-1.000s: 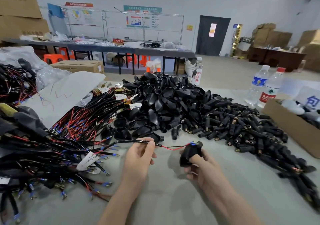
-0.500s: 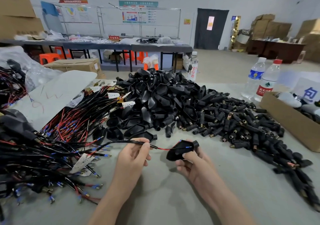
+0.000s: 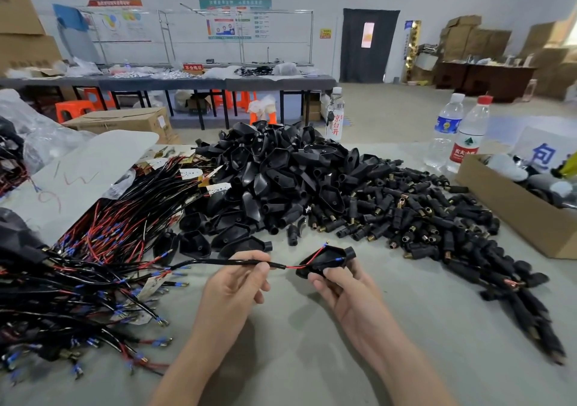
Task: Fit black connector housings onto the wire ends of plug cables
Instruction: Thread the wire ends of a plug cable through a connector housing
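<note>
**Housing being threaded: wire ends now inside the shell**

Head view. A black cable (image 3: 218,262) is pinched near its stripped end by the left hand (image 3: 234,283), with thumb and forefinger closed on the sheath. A black connector housing (image 3: 324,262) is grasped from below by the right hand (image 3: 343,290), with its open cavity turned towards the camera. It is held just above the tabletop (image 3: 312,358), in front of the pile of loose housings (image 3: 274,171).

Change noted: a second ago a long run of red wire was exposed between the left-hand grip and the housing, and that run is now short. The housing has also been turned so that its inside can be seen. The red wire (image 3: 315,254) is seen crossing the cavity, its tip standing clear above the far rim. A blue-sleeved terminal (image 3: 338,259) lies inside, near the collar end.

Finding: the wire ends are judged to have been fed into the shell. The sheath is not yet seated against it, so the fitting is judged part done. How the wires enter the housing cannot be told.

The bundle of waiting cables (image 3: 109,249) lies to the left, and the brass-tipped plug parts (image 3: 421,212) lie to the right.
</note>
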